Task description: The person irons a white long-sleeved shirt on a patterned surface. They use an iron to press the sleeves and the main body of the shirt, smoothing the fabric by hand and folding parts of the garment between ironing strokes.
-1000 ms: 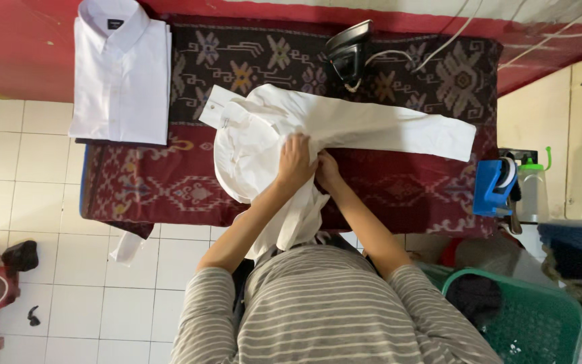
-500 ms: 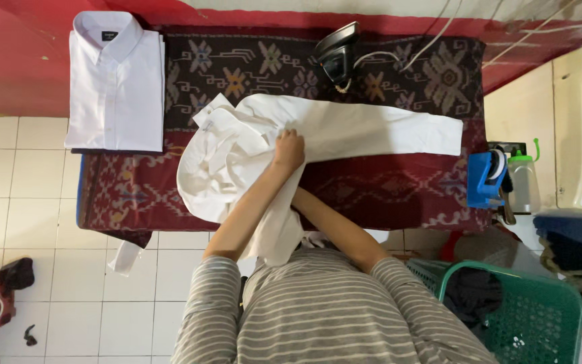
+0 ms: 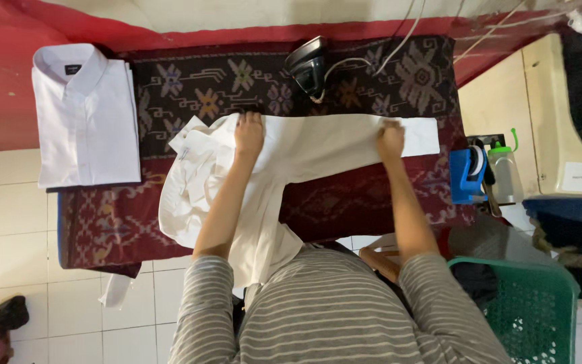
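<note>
Both my hands have spread apart since a moment ago; my left hand [image 3: 248,135] presses flat on the white shirt [image 3: 304,145] near its collar; my right hand [image 3: 391,140] pins the sleeve end, fingers curled; the shirt lies across the patterned ironing cloth [image 3: 372,195], just below the iron [image 3: 306,63]; a folded shirt [image 3: 85,118] sits far left.

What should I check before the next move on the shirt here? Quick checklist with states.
1. Left hand flat on the white shirt near its shoulder: ok.
2. Right hand pressing the sleeve end: ok.
3. Sleeve stretched straight across the patterned cloth: ok.
4. Iron parked clear of both hands and the shirt: ok.
5. Shirt body fully on the board: not ok, part hangs off the near edge.
6. Iron hot or off: cannot tell.
</note>
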